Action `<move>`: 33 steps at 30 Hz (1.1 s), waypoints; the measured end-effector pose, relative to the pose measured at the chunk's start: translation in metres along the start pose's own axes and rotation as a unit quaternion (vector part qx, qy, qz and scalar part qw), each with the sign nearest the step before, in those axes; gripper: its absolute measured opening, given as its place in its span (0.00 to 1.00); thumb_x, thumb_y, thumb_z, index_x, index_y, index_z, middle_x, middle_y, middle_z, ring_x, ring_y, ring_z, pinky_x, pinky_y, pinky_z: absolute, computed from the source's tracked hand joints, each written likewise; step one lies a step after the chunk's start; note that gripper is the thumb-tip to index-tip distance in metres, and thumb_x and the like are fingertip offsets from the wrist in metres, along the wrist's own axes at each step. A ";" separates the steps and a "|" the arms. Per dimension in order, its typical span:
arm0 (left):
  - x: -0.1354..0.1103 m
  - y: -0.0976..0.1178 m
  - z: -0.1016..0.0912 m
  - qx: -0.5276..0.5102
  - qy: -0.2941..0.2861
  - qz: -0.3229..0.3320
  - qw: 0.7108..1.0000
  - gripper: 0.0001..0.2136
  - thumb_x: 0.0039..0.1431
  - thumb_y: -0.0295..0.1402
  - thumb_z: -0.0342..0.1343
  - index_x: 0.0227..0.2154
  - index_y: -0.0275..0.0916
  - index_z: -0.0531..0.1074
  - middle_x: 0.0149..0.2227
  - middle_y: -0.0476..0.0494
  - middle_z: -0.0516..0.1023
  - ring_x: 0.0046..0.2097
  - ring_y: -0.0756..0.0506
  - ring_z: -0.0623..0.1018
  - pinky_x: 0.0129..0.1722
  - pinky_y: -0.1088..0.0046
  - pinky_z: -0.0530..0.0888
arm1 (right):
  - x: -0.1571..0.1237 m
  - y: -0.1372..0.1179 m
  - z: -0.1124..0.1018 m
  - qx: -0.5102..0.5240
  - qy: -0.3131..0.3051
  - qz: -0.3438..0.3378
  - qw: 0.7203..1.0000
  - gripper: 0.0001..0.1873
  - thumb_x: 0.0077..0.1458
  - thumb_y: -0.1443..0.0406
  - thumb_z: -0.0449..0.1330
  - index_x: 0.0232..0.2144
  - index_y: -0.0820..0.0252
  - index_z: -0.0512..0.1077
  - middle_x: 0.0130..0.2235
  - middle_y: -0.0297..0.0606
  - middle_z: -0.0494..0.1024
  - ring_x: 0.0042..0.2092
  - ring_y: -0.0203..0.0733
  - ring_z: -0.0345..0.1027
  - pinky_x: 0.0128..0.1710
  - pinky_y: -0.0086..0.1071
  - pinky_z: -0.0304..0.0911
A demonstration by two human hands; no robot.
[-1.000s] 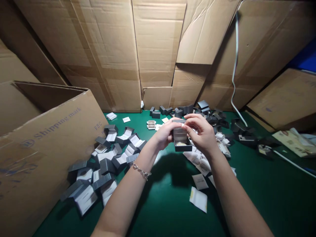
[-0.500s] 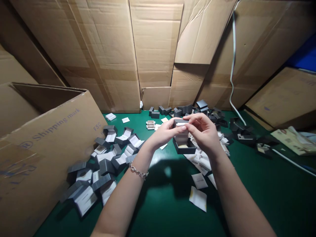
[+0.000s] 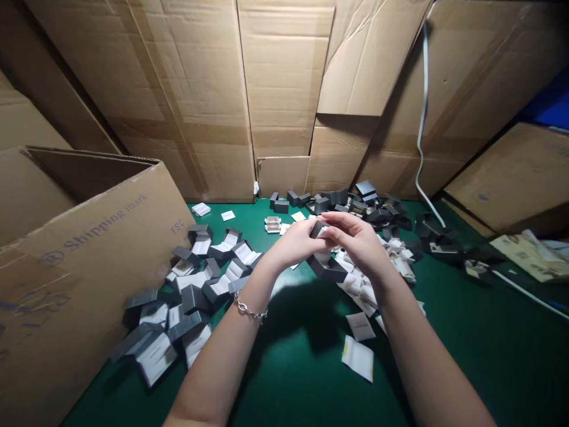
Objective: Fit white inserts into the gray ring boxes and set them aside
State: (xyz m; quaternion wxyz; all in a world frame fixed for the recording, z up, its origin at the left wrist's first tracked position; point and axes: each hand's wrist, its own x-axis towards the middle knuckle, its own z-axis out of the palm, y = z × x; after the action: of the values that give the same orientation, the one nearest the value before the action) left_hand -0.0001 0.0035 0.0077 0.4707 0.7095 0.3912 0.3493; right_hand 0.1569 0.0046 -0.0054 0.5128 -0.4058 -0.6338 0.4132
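Between my two hands is a small dark grey jewellery box (image 3: pixel 329 270), its lid tipped up and a white lining showing inside. My left hand (image 3: pixel 297 242), with a chain bracelet on the wrist, grips the lid from the left. My right hand (image 3: pixel 355 238) has its thumb pressed on the white lining at the lid and its fingers over the top edge. The fingers hide much of the lid. Beyond and below my right hand lies a heap of small white packets (image 3: pixel 362 290). Two loose white packets (image 3: pixel 358 358) rest nearer to me.
Several opened grey boxes with white linings (image 3: pixel 221 287) lie at the left, beside a large carton (image 3: pixel 115 255). More dark boxes (image 3: pixel 386 210) are piled at the back right. A white cable (image 3: pixel 421 118) hangs down onto the green table (image 3: pixel 284 379). Cardboard walls (image 3: pixel 284 77) stand behind.
The box has tilted and turned between my hands, so its base points more to the right and less lining shows. My right hand has shifted left, closer to my left hand.
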 end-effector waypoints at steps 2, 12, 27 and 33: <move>0.000 0.001 -0.001 0.022 0.001 0.004 1.000 0.12 0.49 0.37 0.57 0.36 0.36 0.71 0.35 0.47 0.74 0.37 0.48 0.71 0.34 0.75 0.67 | 0.000 0.002 0.001 -0.013 0.003 0.005 1.000 0.23 0.43 0.49 0.67 0.37 0.58 0.77 0.40 0.42 0.80 0.43 0.46 0.74 0.45 0.42 0.69; 0.002 0.002 0.003 0.099 0.000 -0.010 0.995 0.09 0.50 0.35 0.56 0.31 0.35 0.69 0.29 0.50 0.71 0.32 0.49 0.70 0.28 0.76 0.62 | 0.000 -0.001 -0.004 -0.073 -0.041 -0.057 0.995 0.23 0.50 0.46 0.61 0.40 0.55 0.78 0.43 0.41 0.77 0.47 0.46 0.70 0.50 0.42 0.64; 0.013 -0.014 0.011 -0.297 0.044 -0.045 0.953 0.15 0.49 0.36 0.62 0.39 0.34 0.73 0.35 0.43 0.78 0.34 0.48 0.76 0.35 0.73 0.72 | 0.004 0.009 0.007 0.070 0.047 0.052 0.995 0.37 0.45 0.37 0.57 0.48 0.53 0.70 0.47 0.41 0.74 0.46 0.46 0.70 0.44 0.38 0.68; 0.021 -0.019 0.014 -0.362 0.323 0.033 0.874 0.19 0.57 0.41 0.57 0.50 0.39 0.68 0.46 0.40 0.77 0.44 0.46 0.78 0.44 0.70 0.73 | -0.001 0.005 0.011 0.101 -0.015 0.212 0.972 0.42 0.49 0.36 0.50 0.58 0.52 0.57 0.45 0.41 0.73 0.35 0.41 0.72 0.34 0.35 0.70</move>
State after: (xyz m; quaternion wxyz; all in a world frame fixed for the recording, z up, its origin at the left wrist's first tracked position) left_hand 0.0175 0.0211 -0.0117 0.5297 0.3497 0.3440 0.6919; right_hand 0.1469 0.0044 -0.0122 0.4422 -0.4707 -0.4962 0.5802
